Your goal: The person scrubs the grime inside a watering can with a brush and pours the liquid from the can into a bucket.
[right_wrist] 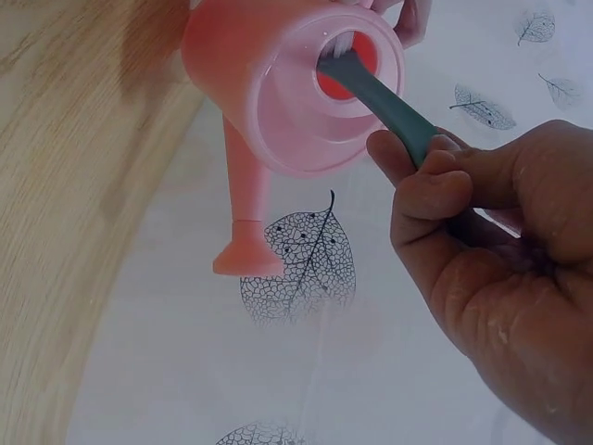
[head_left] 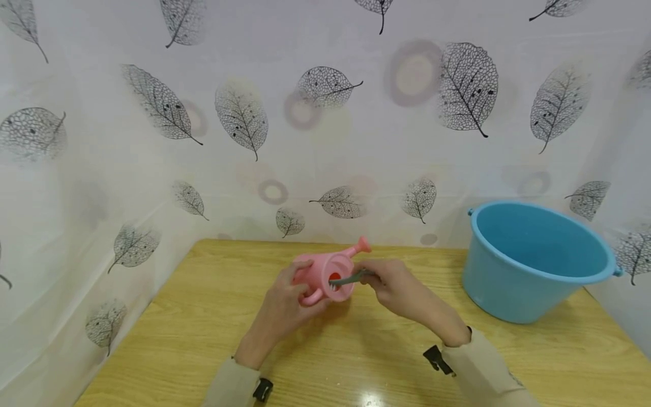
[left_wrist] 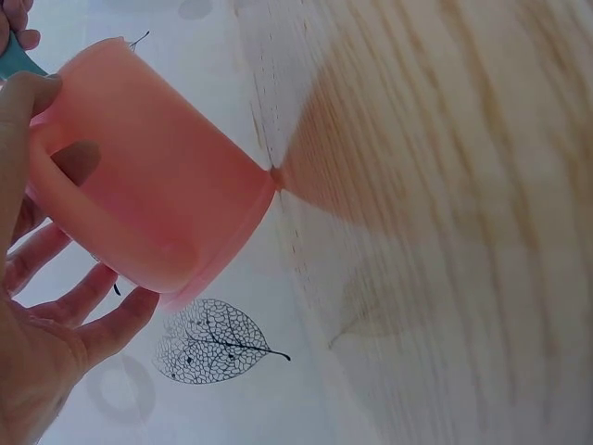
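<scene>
A pink toy watering can [head_left: 316, 270] is tilted over the table, its round opening turned toward the viewer and its spout pointing up and right. My left hand [head_left: 285, 297] grips the can by its body and handle side, fingers spread around it in the left wrist view. In my right hand [right_wrist: 496, 227] I pinch the grey-green handle of a brush [right_wrist: 394, 107]. Its white bristles [right_wrist: 341, 43] reach into the can's opening, where red shows inside. How deep the bristle tips go is hidden.
To the right stands a large light-blue bucket [head_left: 539, 294] on the wooden table [head_left: 203, 339]. A white covering with a leaf print [head_left: 325, 158] hangs behind the table and along its left side.
</scene>
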`<state>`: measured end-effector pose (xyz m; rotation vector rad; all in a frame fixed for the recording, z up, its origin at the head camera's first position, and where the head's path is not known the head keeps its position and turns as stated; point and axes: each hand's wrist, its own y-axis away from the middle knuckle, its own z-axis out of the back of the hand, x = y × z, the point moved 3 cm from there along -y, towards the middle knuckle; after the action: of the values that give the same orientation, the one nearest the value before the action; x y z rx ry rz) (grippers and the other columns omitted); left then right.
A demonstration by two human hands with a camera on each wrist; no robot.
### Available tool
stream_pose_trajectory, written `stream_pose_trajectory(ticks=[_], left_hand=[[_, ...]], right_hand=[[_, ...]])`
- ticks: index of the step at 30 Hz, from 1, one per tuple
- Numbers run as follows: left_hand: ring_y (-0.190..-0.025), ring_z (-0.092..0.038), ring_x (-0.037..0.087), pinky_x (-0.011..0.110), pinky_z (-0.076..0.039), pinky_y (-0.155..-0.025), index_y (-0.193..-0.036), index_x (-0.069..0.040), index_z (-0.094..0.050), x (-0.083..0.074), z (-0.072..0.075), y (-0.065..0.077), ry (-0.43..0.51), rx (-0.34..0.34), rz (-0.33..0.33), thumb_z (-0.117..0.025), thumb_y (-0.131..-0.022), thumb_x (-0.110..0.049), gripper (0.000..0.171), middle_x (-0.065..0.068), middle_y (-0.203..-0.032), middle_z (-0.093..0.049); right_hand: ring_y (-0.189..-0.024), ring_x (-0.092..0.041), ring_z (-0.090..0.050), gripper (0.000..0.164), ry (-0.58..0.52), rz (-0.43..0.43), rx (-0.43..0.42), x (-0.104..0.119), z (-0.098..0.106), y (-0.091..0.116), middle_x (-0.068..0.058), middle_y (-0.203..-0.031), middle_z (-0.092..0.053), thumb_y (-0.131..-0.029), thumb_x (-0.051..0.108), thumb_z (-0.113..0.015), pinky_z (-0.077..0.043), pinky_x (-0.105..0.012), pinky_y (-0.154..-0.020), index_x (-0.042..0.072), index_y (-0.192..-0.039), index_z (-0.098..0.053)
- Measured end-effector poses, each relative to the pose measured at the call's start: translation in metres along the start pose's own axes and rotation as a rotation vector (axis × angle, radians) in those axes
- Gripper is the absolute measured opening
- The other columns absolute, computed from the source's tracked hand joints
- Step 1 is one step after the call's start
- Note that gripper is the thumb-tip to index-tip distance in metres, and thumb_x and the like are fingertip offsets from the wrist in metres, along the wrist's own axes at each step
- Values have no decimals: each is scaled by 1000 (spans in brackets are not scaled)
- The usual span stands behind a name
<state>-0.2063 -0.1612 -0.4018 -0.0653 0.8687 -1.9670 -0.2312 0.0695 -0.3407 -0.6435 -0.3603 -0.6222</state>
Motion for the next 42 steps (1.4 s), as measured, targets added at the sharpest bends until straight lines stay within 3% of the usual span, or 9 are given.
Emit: stream_pose_trajectory(ticks=[4,12,15,21,26,29,34,42], left_hand=[[-127,-62,31,40,-57,-106,-66,-14,-66,0,1,0,7,0,6,-87,-81,-38,35,12,-138,-60],[-127,-62,30,39,-57,-105,-68,-12,-68,0,1,0,-1,2,1,-87,-82,-36,34,11,-139,-59],[-126,-62,29,39,-58,-104,-67,-12,-66,0,1,0,2,-4,-6,-86,-82,-36,34,11,-138,-60],[-123,-63,29,38,-59,-102,-66,-13,-64,0,1,0,11,-22,-24,-87,-81,-35,35,11,-137,-60],[-123,-63,29,38,-59,-102,-66,-13,-64,0,0,0,13,-20,-26,-87,-82,-35,34,12,-136,-61],[-123,-63,28,38,-59,-102,-66,-13,-64,0,0,0,15,-20,-28,-87,-82,-34,34,12,-136,-61],[-124,-63,29,38,-59,-102,-66,-14,-64,0,0,1,8,-12,-21,-86,-82,-34,33,12,-136,-61],[-126,-62,30,39,-58,-104,-67,-14,-65,0,1,0,10,2,-2,-86,-82,-36,35,12,-138,-60]], right_hand=[[-65,-1,-46,17,-21,-11,-23,-1,-3,0,0,-85,-71,-94,-7,-65,-46,-18,-56,8,-100,-70],[-69,-6,-52,16,-6,34,-60,-1,-11,-1,-1,-83,-70,-90,-8,-68,-49,-18,-60,6,-98,-69],[-73,-9,-60,15,-18,40,-51,-1,-15,-2,-5,-85,-73,-91,-7,-67,-54,-19,-64,6,-98,-69],[-69,-7,-55,13,-59,43,-28,-4,-24,-5,-7,-85,-73,-93,-6,-66,-51,-19,-63,6,-98,-69],[-85,-18,-72,15,-58,49,-25,-5,-29,-5,-8,-95,-77,-92,-8,-65,-62,-26,-75,5,-99,-69],[-90,-21,-74,17,-55,45,-16,-5,-29,-5,-9,-97,-78,-92,-9,-64,-63,-29,-79,4,-100,-70],[-79,-12,-66,18,-69,3,3,-6,-25,-4,-8,-95,-78,-94,-7,-63,-59,-23,-70,7,-102,-71],[-60,1,-47,19,-99,-33,-4,-4,-15,-1,-1,-78,-67,-93,-7,-64,-45,-17,-50,10,-99,-72]])
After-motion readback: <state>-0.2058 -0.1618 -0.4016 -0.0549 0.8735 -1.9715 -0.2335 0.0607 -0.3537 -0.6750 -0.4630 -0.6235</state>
